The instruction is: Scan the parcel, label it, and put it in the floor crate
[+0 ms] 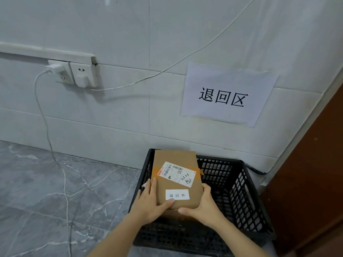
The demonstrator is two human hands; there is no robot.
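Two hands hold one brown parcel (176, 175) over the black floor crate (246, 201), seen from the head camera. The crate sits on the grey floor (55, 191) at about five o'clock in the view, against the tiled wall (130, 117), below a paper sign (226, 95) at two o'clock. The parcel already carries a shipping label (177, 173) and, nearer the person, a small white sticker (177, 194), so I judge the labelling done and the placing under way.

The left hand (150, 203) has its grip closed on the parcel's near left corner, fingers flat up the left side and thumb pressed across the top beside the sticker. The right hand (204, 206) cups the near right corner, fingers wrapped up the right edge, thumb tucked under the near edge.

To do this well, the parcel should go down level, clear of the crate's rim, label side up, with both hands letting go only once it rests on the crate bottom.
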